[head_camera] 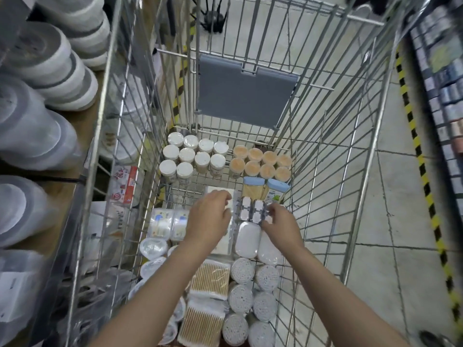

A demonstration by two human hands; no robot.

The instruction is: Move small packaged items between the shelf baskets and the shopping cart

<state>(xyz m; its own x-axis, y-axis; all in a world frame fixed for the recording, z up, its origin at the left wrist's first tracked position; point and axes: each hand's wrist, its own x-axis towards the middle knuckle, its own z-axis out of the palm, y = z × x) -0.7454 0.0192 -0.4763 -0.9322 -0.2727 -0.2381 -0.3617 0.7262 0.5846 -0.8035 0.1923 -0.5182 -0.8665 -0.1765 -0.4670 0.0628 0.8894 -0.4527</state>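
Observation:
Both my arms reach down into the wire shopping cart [333,156]. My right hand [279,222] pinches the edge of a small clear pack with white square pieces [251,209], lying in the middle of the cart floor. My left hand [209,215] hovers with curled fingers over a flat white packet [220,190]; whether it holds anything is hidden. White-lidded jars [194,156] and orange-lidded jars [260,162] stand at the far end. Cotton swab packs [210,280] and round swab tubs [241,295] fill the near end.
Two blue-capped toothpick boxes [265,190] lie behind the small pack. White oval cases [248,239] sit under my right wrist. A grey child-seat flap [244,96] hangs at the cart's far wall. Stacked plastic tubs [47,71] fill the left shelf; a shelf of goods [448,101] runs right.

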